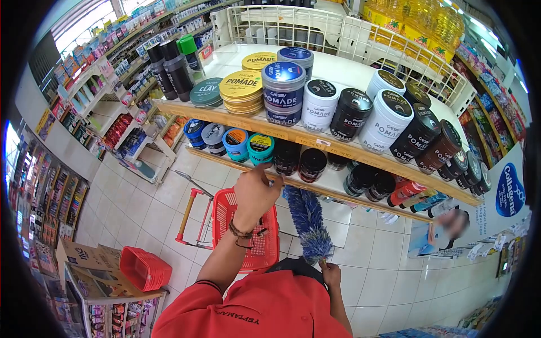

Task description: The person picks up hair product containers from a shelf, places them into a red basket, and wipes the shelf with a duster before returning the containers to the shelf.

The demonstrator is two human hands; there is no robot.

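Note:
My left hand (258,194) reaches to the lower shelf, fingers partly extended and nothing visible in them. Its fingertips are right at the base of a teal jar (260,149) with a yellow-green lid. A blue jar with an orange lid (235,143) stands left of that one, and a dark jar (286,158) right of it. Low on the right, my right hand (331,274) is wrapped round the handle of a fluffy blue duster (308,217). The duster's head points up towards the lower shelf's front edge.
Pomade tins and jars (283,93) line the upper shelf (248,119). A red shopping basket (265,248) sits in a cart frame below my left arm. Stacked red baskets (145,269) rest at lower left. Behind the shelf runs a white wire rack (389,42) near yellow oil bottles (420,25).

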